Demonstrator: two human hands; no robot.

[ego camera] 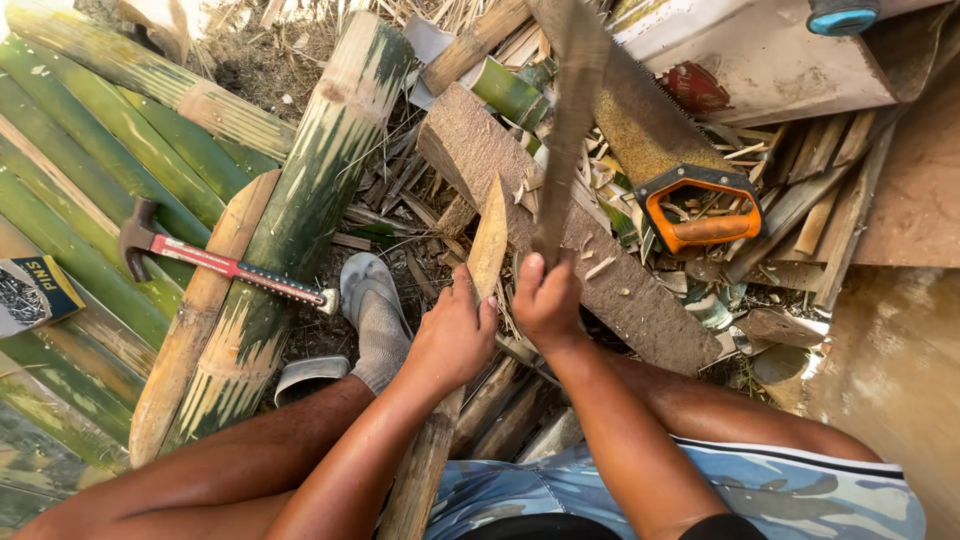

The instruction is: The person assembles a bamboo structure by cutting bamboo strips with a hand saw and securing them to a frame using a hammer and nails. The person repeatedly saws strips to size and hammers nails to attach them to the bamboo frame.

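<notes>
My left hand [452, 335] grips a flat bamboo slat [487, 240] that stands upright with its pointed tip up, its lower part running down between my knees. My right hand [546, 300] is closed around the handle of a long rusty blade [572, 110], raised and blurred just right of the slat. Behind both lies a rough wooden block [640, 300] among shavings.
A thick green bamboo pole [300, 220] lies at left with a red-handled claw hammer [215, 262] across it. A handsaw with an orange handle [700, 205] rests at right. Split bamboo strips cover the left side; a sandalled foot [375, 315] and a small box [30, 292] are nearby.
</notes>
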